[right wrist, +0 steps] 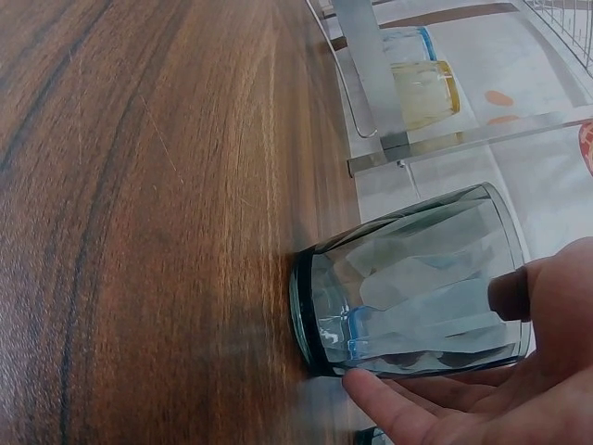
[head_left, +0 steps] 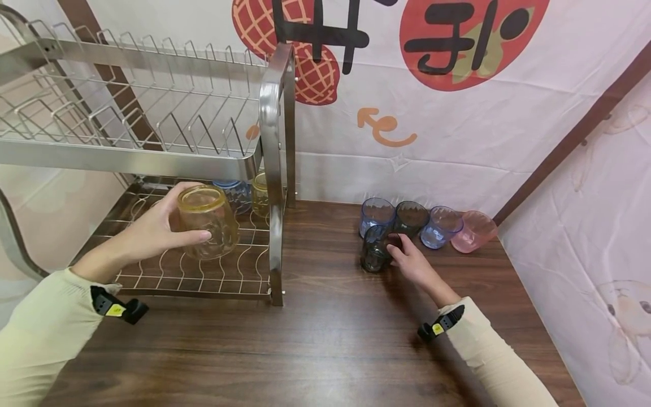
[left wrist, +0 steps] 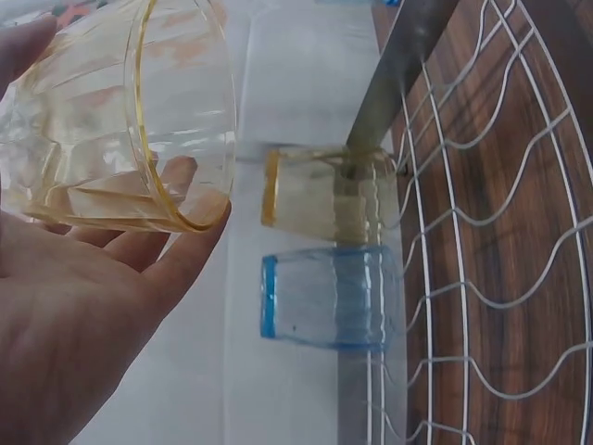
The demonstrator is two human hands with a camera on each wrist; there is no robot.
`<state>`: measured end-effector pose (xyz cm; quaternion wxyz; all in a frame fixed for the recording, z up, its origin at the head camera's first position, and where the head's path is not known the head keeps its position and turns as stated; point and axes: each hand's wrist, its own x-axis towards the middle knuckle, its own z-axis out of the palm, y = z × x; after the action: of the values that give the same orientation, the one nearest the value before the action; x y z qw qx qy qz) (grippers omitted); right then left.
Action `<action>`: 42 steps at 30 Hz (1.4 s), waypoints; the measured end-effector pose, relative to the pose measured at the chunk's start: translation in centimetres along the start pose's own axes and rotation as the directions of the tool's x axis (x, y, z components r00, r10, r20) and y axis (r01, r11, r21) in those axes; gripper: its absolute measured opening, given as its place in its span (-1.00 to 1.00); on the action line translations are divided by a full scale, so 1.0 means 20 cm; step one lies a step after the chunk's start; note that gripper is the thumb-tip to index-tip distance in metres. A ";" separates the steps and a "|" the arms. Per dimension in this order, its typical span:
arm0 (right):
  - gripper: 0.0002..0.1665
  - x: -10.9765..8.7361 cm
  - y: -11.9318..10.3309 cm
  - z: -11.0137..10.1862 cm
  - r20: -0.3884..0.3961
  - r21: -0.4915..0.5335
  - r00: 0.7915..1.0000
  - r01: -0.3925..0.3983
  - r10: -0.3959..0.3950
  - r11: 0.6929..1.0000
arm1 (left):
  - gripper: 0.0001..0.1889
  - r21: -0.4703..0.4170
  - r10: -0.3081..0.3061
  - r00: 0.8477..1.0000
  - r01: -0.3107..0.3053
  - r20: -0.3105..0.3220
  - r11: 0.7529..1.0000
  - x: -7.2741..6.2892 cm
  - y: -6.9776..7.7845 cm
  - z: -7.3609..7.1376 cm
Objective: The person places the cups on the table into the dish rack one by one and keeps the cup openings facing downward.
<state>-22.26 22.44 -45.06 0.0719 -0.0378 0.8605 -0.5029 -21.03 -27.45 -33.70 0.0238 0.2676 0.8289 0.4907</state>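
Note:
My left hand [head_left: 157,226] grips a yellow-tinted glass [head_left: 216,234] over the lower shelf of the metal dish rack, thumb on the near side. Its yellow-ringed end faces up in the head view; in the left wrist view the fingers wrap behind the clear glass [left wrist: 102,120]. On that shelf stand a blue glass [left wrist: 329,297] and another yellow glass [left wrist: 324,195]. To the right, my right hand [head_left: 414,263] holds a dark grey glass [head_left: 375,254], thumb at the rim. The glass's dark base [right wrist: 310,311] is right at the tabletop, upright.
Behind the right hand are a blue glass [head_left: 376,212], another dark grey glass [head_left: 412,215], a second blue glass [head_left: 439,229] and a pink glass [head_left: 474,233]. The rack's metal upright [head_left: 277,226] stands between the hands, under a wire upper tier [head_left: 152,161].

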 end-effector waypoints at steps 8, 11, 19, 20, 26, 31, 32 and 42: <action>-0.50 0.01 0.01 0.01 -0.003 0.000 1.000 -0.003 0.003 1.000 | -0.25 0.038 -0.079 0.995 0.082 -0.059 0.996 0.03 -0.06 -0.05; -0.50 0.00 0.00 0.01 -0.007 0.001 1.000 0.001 -0.001 1.000 | -0.26 0.078 -0.146 0.985 0.154 -0.091 0.985 0.04 -0.07 -0.07; -0.49 0.00 -0.01 0.00 -0.005 0.000 1.000 -0.008 0.008 1.000 | -0.18 0.120 -0.200 0.967 0.220 -0.160 0.968 0.07 -0.14 -0.13; -0.49 0.00 -0.01 0.00 -0.003 -0.001 1.000 -0.010 0.010 1.000 | -0.17 0.124 -0.194 0.967 0.215 -0.166 0.969 0.07 -0.14 -0.13; -0.49 0.00 0.00 0.01 -0.002 -0.001 1.000 -0.014 0.014 1.000 | -0.18 0.111 -0.206 0.961 0.228 -0.184 0.967 0.09 -0.20 -0.17; -0.49 0.00 -0.01 0.00 -0.001 0.006 1.000 -0.021 0.021 1.000 | -0.22 0.131 -0.264 0.939 0.297 -0.219 0.946 0.11 -0.26 -0.20; -0.49 0.00 -0.01 0.00 0.001 0.009 1.000 -0.024 0.024 1.000 | -0.23 0.134 -0.259 0.939 0.294 -0.225 0.946 0.12 -0.27 -0.21; -0.50 0.00 0.00 0.00 -0.006 0.002 1.000 -0.008 0.008 1.000 | -0.25 0.147 -0.235 0.935 0.280 -0.265 0.949 0.20 -0.38 -0.25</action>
<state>-22.30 22.46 -45.14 0.0714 -0.0329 0.8605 -0.5033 -29.20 -32.50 -36.55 -0.0386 0.0952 0.8949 0.4343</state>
